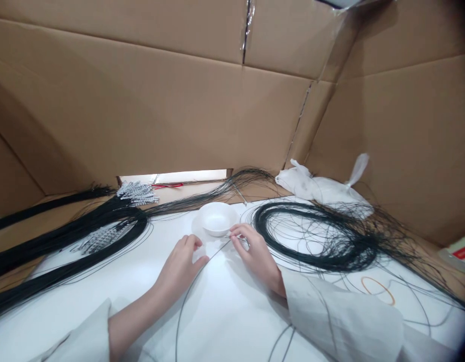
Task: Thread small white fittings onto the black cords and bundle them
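Between thumb and fingertips, my right hand (257,254) pinches the end of a thin dark cord (182,306), just in front of a small white bowl (218,217). The cord slants down past my left hand (183,264) to the table's near edge. My left hand's fingers are bent, with a gap between thumb and forefinger; the cord runs by the thumb tip, and I cannot tell if it touches. What the bowl holds is too small to make out.
A coil of dark cords (266,231) lies at right, near white plastic bags (322,188) and an orange rubber band (377,290). Bundles of dark cords (66,246) with black-and-white ends (137,193) lie at left. Cardboard walls (160,105) enclose the white table (217,322).
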The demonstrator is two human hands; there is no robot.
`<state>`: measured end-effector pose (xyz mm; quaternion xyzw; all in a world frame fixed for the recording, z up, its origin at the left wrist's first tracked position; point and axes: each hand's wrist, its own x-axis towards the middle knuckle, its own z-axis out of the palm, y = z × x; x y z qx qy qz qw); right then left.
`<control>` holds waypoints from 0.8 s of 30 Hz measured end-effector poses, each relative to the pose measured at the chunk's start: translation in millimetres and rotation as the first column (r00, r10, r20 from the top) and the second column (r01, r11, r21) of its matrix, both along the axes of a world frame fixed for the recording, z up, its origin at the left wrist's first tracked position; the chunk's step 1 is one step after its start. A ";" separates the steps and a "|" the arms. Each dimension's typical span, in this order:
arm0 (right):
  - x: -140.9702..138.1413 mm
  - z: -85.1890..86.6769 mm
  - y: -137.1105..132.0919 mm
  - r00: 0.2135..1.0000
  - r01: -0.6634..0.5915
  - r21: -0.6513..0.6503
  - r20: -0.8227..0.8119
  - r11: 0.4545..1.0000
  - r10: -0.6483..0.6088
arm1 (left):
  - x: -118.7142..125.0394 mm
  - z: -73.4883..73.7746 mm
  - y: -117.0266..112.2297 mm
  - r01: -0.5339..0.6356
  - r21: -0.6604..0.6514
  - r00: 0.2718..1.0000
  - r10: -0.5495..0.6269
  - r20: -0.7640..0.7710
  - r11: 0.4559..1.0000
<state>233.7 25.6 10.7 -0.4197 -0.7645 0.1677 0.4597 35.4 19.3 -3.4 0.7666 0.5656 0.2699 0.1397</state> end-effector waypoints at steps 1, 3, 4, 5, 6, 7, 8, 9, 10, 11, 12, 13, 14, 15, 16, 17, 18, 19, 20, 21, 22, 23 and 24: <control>-0.5 0.6 1.3 1.000 -0.009 0.015 -0.002 1.000 0.009 | 0.5 -0.3 2.0 0.001 0.017 1.000 -0.001 0.016 1.000; -1.4 1.4 4.9 1.000 -0.021 0.035 -0.004 0.999 0.021 | 0.7 -1.6 8.6 0.005 0.042 0.999 -0.006 0.039 0.999; -1.7 1.4 7.2 1.000 -0.025 0.042 -0.003 0.999 0.026 | 0.6 -2.4 12.4 0.009 0.045 0.999 -0.010 0.042 0.999; -1.9 0.9 9.7 1.000 -0.029 0.047 0.001 0.998 0.029 | 0.3 -3.2 16.1 0.014 0.044 0.999 -0.016 0.043 0.999; -2.0 0.1 12.2 0.999 -0.035 0.050 0.007 0.998 0.035 | 0.2 -3.8 19.3 0.020 0.041 0.999 -0.022 0.041 0.999; -1.8 -1.2 14.7 0.999 -0.043 0.049 0.014 0.998 0.042 | 0.1 -4.3 21.9 0.028 0.041 0.999 -0.030 0.040 0.999; -1.5 -2.7 17.0 0.999 -0.048 0.044 0.021 0.998 0.048 | 0.3 -4.6 23.9 0.035 0.044 0.999 -0.037 0.039 0.998; -1.2 -4.3 19.0 0.998 -0.052 0.039 0.025 0.998 0.051 | 0.7 -4.7 25.3 0.041 0.048 0.998 -0.043 0.038 0.998; -0.9 -5.9 20.5 0.998 -0.054 0.034 0.028 0.998 0.053 | 1.3 -4.7 26.2 0.047 0.053 0.998 -0.049 0.037 0.998; -0.5 -7.3 21.6 0.998 -0.055 0.030 0.029 0.998 0.054 | 2.1 -4.5 26.8 0.052 0.058 0.998 -0.054 0.036 0.997; -0.3 -8.4 22.4 0.998 -0.055 0.028 0.029 0.998 0.054 | 2.9 -4.2 27.1 0.056 0.063 0.998 -0.058 0.035 0.996; 0.0 -9.3 22.7 0.998 -0.054 0.026 0.029 0.998 0.053 | 3.8 -3.8 27.2 0.059 0.067 0.998 -0.061 0.034 0.996; 0.2 -9.9 22.8 0.998 -0.056 0.025 0.031 0.998 0.055 | 4.5 -3.4 27.3 0.061 0.071 0.997 -0.064 0.033 0.996; 0.4 -10.3 22.8 0.998 -0.058 0.024 0.033 0.998 0.058 | 5.2 -3.1 27.3 0.063 0.076 0.997 -0.066 0.033 0.995; 0.6 -10.4 22.6 0.998 -0.059 0.023 0.035 0.998 0.059 | 5.7 -2.7 27.3 0.065 0.081 0.997 -0.068 0.032 0.995; 0.9 -10.4 22.4 0.998 -0.059 0.024 0.036 0.998 0.058 | 6.0 -2.4 27.3 0.066 0.086 0.997 -0.069 0.032 0.994; 1.3 -10.2 22.1 0.998 -0.056 0.026 0.035 0.998 0.055 | 6.2 -2.2 27.2 0.066 0.092 0.997 -0.069 0.032 0.994; 1.7 -10.1 21.9 0.998 -0.051 0.029 0.034 0.998 0.050 | 6.2 -2.1 27.1 0.065 0.097 0.997 -0.068 0.032 0.993; 2.1 -9.8 21.7 0.998 -0.046 0.032 0.033 0.998 0.045 | 6.2 -2.0 26.9 0.064 0.101 0.997 -0.067 0.032 0.993; 2.4 -9.6 21.6 0.999 -0.042 0.034 0.034 0.999 0.041 | 6.0 -2.0 26.7 0.063 0.103 0.997 -0.066 0.031 0.993; 2.7 -9.3 21.4 0.999 -0.040 0.033 0.036 0.999 0.039 | 5.8 -1.9 26.4 0.061 0.105 0.997 -0.065 0.031 0.993; 2.8 -9.1 21.2 0.999 -0.040 0.031 0.039 0.999 0.038 | 5.7 -1.9 26.1 0.060 0.105 0.998 -0.063 0.030 0.993; 2.9 -8.8 21.1 0.998 -0.039 0.029 0.042 0.999 0.037 | 5.7 -2.0 25.8 0.059 0.105 0.998 -0.062 0.029 0.993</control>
